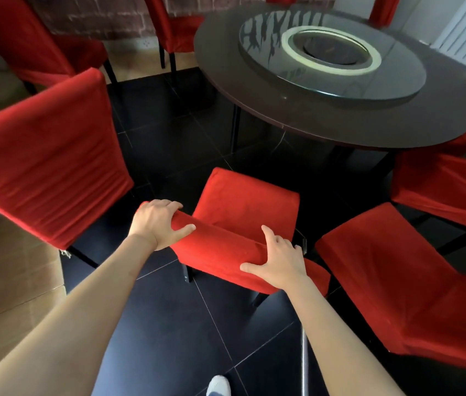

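A chair in a red fabric cover point(247, 208) stands in front of me on the dark tiled floor, its seat pointing toward the round table. My left hand point(158, 222) grips the left end of the chair's backrest top, fingers curled over the far side and thumb on the near side. My right hand point(279, 260) grips the right end of the same backrest top, with the thumb spread along the near face. Both bare forearms reach in from the bottom of the view.
A round dark table point(254, 90) with a glass turntable point(331, 52) stands beyond the chair. More red-covered chairs surround it: one close on the left point(45, 155), one close on the right point(397, 287), others further back. Wooden flooring point(11, 281) borders the tiles on the left.
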Action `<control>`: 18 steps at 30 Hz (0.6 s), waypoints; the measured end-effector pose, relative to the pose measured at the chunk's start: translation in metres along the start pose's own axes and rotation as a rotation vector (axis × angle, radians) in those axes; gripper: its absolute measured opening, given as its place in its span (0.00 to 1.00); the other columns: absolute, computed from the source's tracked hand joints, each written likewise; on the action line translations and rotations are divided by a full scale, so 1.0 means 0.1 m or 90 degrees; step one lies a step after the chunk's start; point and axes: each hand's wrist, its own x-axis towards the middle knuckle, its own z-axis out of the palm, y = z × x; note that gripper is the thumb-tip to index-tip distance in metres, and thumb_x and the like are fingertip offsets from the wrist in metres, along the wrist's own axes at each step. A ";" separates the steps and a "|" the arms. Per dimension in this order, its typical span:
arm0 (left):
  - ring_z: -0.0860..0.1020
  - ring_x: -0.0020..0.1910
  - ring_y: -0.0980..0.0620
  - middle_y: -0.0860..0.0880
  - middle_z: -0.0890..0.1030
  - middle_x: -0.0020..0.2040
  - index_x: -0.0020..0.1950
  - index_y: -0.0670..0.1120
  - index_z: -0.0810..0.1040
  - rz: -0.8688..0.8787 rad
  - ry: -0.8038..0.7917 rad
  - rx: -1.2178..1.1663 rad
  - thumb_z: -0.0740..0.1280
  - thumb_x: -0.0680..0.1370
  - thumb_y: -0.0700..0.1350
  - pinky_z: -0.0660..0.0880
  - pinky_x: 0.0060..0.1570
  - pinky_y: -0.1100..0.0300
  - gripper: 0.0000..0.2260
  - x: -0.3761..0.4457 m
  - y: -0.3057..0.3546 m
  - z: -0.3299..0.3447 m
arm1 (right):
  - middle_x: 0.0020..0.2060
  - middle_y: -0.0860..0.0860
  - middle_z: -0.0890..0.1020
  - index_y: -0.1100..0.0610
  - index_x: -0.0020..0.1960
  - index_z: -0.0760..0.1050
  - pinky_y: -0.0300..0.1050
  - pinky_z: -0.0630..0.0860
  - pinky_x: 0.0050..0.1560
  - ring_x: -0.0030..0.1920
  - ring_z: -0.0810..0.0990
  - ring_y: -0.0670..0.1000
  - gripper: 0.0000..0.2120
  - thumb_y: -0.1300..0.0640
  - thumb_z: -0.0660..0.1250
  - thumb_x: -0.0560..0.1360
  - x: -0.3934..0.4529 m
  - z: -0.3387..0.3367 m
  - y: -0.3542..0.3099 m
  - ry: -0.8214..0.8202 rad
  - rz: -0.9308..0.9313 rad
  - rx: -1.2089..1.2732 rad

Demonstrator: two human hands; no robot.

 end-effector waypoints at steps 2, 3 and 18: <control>0.76 0.62 0.46 0.48 0.80 0.61 0.67 0.49 0.75 -0.048 0.016 0.005 0.63 0.72 0.68 0.69 0.62 0.51 0.31 -0.02 -0.12 -0.13 | 0.63 0.51 0.76 0.49 0.77 0.50 0.59 0.65 0.65 0.64 0.74 0.55 0.51 0.23 0.61 0.63 0.13 -0.09 -0.08 0.012 -0.033 -0.003; 0.76 0.61 0.46 0.48 0.80 0.61 0.67 0.49 0.74 -0.068 0.021 0.006 0.62 0.72 0.68 0.69 0.62 0.51 0.31 -0.03 -0.19 -0.19 | 0.63 0.52 0.76 0.49 0.77 0.50 0.59 0.65 0.66 0.63 0.74 0.55 0.51 0.23 0.61 0.64 0.21 -0.15 -0.13 0.019 -0.051 -0.004; 0.81 0.53 0.43 0.45 0.83 0.53 0.64 0.47 0.77 -0.346 0.151 0.012 0.66 0.72 0.66 0.74 0.51 0.51 0.29 -0.68 -1.68 -0.85 | 0.66 0.52 0.75 0.49 0.79 0.43 0.61 0.61 0.70 0.69 0.69 0.54 0.48 0.29 0.61 0.70 1.29 -0.57 -1.96 0.053 -0.340 -0.029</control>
